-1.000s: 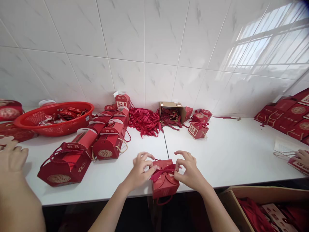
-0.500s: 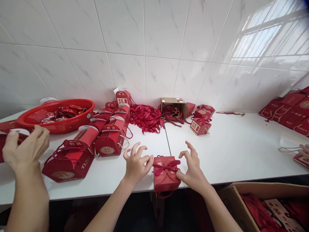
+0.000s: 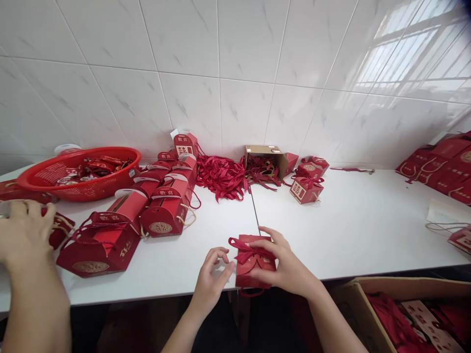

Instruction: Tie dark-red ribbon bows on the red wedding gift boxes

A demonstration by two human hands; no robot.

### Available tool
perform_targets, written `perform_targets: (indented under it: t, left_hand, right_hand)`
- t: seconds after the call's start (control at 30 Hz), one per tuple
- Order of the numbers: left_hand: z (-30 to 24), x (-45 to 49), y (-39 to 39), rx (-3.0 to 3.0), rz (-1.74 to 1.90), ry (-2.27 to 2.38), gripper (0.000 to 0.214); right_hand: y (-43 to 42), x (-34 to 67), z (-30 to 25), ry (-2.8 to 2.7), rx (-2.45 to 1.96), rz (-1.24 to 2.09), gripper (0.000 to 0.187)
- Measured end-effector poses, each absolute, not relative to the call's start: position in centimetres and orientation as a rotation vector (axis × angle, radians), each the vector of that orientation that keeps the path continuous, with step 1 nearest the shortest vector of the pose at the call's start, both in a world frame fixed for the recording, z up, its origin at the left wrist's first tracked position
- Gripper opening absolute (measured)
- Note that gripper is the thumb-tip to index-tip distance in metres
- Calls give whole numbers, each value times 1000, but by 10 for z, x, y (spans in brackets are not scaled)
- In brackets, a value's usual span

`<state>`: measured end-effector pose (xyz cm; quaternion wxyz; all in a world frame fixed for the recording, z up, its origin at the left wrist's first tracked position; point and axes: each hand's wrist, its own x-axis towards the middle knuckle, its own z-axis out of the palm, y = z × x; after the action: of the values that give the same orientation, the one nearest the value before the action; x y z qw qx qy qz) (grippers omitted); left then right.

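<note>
A small red gift box stands near the front edge of the table, a dark red ribbon bow tied across its top. From its right side my right hand grips the box, the fingers across the top by the bow and the thumb on the front flap. My left hand is just left of the box, fingers bent and apart, with nothing in them. A red cord loop hangs at the box's front, below the top.
On the left are red handled boxes, a red basket of wrapped sweets and another person's hand. A ribbon heap, an open carton and tied boxes line the back. A cardboard box stands lower right.
My right hand has moved left onto the box and taken hold of it. My left hand has come down slightly beside it. The other person's hand has moved lower at the left.
</note>
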<state>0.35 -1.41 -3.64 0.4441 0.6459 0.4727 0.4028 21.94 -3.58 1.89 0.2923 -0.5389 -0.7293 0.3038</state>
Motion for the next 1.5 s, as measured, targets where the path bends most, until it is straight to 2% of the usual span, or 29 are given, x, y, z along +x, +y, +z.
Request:
perform_targets:
  t: [0.07, 0.1, 0.2, 0.27, 0.33, 0.4, 0.5, 0.63, 0.7, 0.8, 0.9, 1.03, 1.2, 1.4, 1.5]
  left_hand:
    - [-40, 1, -15, 1623, 970, 1194, 26]
    - [-41, -2, -14, 1636, 960, 1213, 26]
    - [-48, -17, -10, 1695, 983, 1317, 23]
    - [-53, -32, -5, 1738, 1074, 1434, 20]
    - [-57, -48, 2, 1753, 1230, 1593, 21]
    - [-57, -64, 12, 1747, 1423, 1783, 32]
    - [-48, -80, 34, 1741, 1662, 2051, 52]
    - [-33, -88, 68, 1723, 1574, 2252, 85]
    - [-30, -89, 82, 1687, 1487, 2339, 90]
    - [-33, -94, 92, 1660, 1530, 2390, 73]
    - [-37, -100, 91, 1703, 1574, 2343, 52]
    - [-41, -98, 75, 1791, 1579, 2224, 45]
    - [-57, -78, 37, 2073, 1458, 1822, 42]
    - [-69, -69, 3, 2164, 1169, 1406, 46]
    - [-70, -69, 2, 2116, 1188, 1393, 47]
  right_hand:
    - [-35, 217, 18, -2064, -1405, 860, 80]
    - [-34, 220, 17, -2087, -1396, 856, 86]
    - [-30, 246, 14, -2059, -1461, 749, 74]
    - [-26, 278, 12, -1975, -1686, 589, 65]
    - [-23, 316, 10, -1596, -2156, 197, 76]
    - [-20, 348, 7, -1176, -2347, -109, 93]
    - [-17, 365, -5, -1012, -2267, -186, 85]
    - [-8, 325, -39, -1409, -2011, -74, 59]
    - [3, 293, -58, -1637, -1950, 95, 47]
    - [28, 248, -76, -1971, -1870, 288, 38]
    - [63, 214, -78, -2067, -1786, 311, 32]
    - [114, 177, -71, -2126, -1674, 309, 45]
    - [170, 133, -61, -2131, -1611, 344, 58]
    - [209, 118, -39, -1984, -1573, 488, 22]
    - [217, 126, -21, -1816, -1502, 547, 17]
